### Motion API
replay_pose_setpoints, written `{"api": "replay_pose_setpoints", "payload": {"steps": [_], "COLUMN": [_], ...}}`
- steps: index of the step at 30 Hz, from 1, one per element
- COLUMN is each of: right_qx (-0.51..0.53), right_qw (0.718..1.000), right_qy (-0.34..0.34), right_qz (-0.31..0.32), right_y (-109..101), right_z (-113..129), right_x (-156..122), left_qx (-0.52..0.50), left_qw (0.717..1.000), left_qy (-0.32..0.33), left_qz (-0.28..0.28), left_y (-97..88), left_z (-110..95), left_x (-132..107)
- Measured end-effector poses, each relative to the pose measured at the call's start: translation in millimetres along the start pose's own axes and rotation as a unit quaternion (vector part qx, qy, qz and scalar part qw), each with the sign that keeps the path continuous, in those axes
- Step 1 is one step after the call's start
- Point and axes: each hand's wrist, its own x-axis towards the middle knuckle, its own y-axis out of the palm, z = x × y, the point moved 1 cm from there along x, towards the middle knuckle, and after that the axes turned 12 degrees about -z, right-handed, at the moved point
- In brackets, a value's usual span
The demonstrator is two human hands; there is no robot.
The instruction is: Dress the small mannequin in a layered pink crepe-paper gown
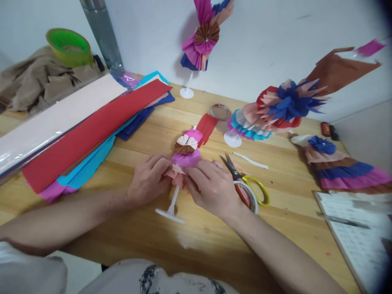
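A small paper doll (pixel 186 153) lies on the wooden table (pixel 202 241), with a pink body, a brown and cream fan rosette and a white stick stand (pixel 170 210). My left hand (pixel 149 178) and my right hand (pixel 211 185) both pinch the pale pink crepe paper at the doll's waist, fingers closed on it from either side. A strip of red crepe paper (pixel 206 127) lies just beyond the doll. Scissors with yellow handles (pixel 245 179) rest right beside my right hand, next to a ring of tape (pixel 249 196).
Sheets of red, white, blue and pink paper (pixel 82 130) are stacked at the left. Finished paper dolls stand at the back (pixel 202 41) and right (pixel 275 110), one lying down (pixel 339 167). A tape roll (pixel 219 111), a green tape roll (pixel 69 45) and a clipboard (pixel 358 237) are around.
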Motion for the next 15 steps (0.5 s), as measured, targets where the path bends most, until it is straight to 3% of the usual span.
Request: {"api": "replay_pose_setpoints", "payload": {"steps": [10,15], "right_qx": [-0.005,-0.001], "right_qw": [1.000,1.000], "right_qy": [-0.004,-0.019], "right_qz": [-0.022,-0.020], "right_y": [2.3,1.8], "right_z": [6.5,6.9], "right_x": [-1.2,-0.6], "left_qx": [0.011,0.015], "left_qw": [0.996,0.996], "left_qy": [0.088,0.083], "left_qz": [0.000,0.004], "left_y": [-2.5,-3.3], "left_z": [-4.5,-5.0], "left_x": [3.2,4.2]}}
